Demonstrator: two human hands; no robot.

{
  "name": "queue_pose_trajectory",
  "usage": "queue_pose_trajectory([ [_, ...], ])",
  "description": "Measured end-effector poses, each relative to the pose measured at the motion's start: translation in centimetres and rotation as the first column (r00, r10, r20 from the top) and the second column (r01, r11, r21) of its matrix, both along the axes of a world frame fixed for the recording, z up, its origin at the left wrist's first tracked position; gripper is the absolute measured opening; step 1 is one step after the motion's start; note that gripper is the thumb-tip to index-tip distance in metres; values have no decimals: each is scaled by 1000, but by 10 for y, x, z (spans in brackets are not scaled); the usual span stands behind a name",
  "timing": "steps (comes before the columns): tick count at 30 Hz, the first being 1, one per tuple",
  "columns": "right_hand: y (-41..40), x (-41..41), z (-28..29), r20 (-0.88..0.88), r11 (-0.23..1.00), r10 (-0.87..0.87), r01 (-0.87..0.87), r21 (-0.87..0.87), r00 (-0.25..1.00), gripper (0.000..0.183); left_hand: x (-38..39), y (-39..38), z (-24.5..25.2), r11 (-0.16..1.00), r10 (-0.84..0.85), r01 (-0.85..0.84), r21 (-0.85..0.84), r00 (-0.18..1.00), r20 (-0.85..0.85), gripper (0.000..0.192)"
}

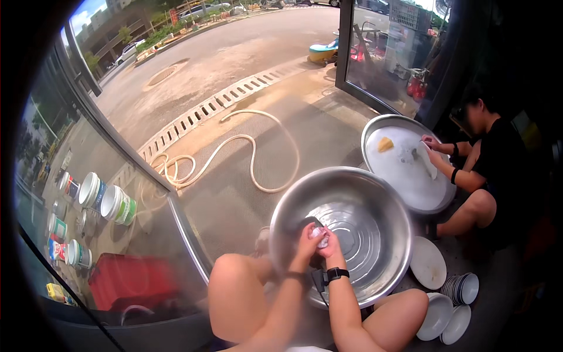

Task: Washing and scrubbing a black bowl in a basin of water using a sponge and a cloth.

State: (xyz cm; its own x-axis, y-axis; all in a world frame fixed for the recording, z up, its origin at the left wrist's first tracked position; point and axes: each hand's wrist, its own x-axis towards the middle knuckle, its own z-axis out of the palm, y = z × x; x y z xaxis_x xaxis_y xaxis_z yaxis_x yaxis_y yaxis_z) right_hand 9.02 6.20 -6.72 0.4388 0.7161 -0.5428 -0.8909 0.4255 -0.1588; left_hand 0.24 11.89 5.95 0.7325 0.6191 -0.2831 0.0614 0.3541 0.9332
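Both of my hands meet over the left part of a wide stainless steel basin (343, 176) between my knees. Squeezed between them is a small wad of white cloth (319, 236); its exact kind is hard to tell. My left hand (308, 242) presses on it from the left, and my right hand (330, 247) closes on it from the right. A black band with a small dark device (338, 273) circles my right wrist. Rings and bright reflections show on the basin's bottom, perhaps under shallow water.
At right, a seated person (492, 154) holds a white dish over a second basin (366, 140) of suds with a yellow sponge (385, 144). White plates (427, 262) and stacked bowls (466, 288) stand on the floor. A hose (254, 163) coils ahead; a glass door (145, 211) is left.
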Motion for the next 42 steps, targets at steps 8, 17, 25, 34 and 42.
queue_pose_trajectory([
  [8, 21, -18, 65, 28, 969, 157, -149, -195, 987, 40, -9, 15, -33, 970, 43, -64, -235, 994, -97, 57],
  [17, 34, -4, 38, 87, 943, 135, -101, -317, 987, 46, -7, 2, -16, 966, 135, -94, 241, 978, -158, 37],
  [25, 25, -19, 70, 39, 919, -113, 119, -377, 993, 39, -6, -11, -32, 965, 59, 36, 261, 937, -345, 50],
  [34, 19, -3, 39, 61, 947, -23, 42, -318, 998, 36, 0, -17, -41, 973, -1, 6, 232, 1000, -19, 44],
  [42, 18, -13, 38, 29, 1000, 0, 1, -15, 1000, 28, 5, -3, -42, 986, -159, 157, -50, 986, -41, 38],
])
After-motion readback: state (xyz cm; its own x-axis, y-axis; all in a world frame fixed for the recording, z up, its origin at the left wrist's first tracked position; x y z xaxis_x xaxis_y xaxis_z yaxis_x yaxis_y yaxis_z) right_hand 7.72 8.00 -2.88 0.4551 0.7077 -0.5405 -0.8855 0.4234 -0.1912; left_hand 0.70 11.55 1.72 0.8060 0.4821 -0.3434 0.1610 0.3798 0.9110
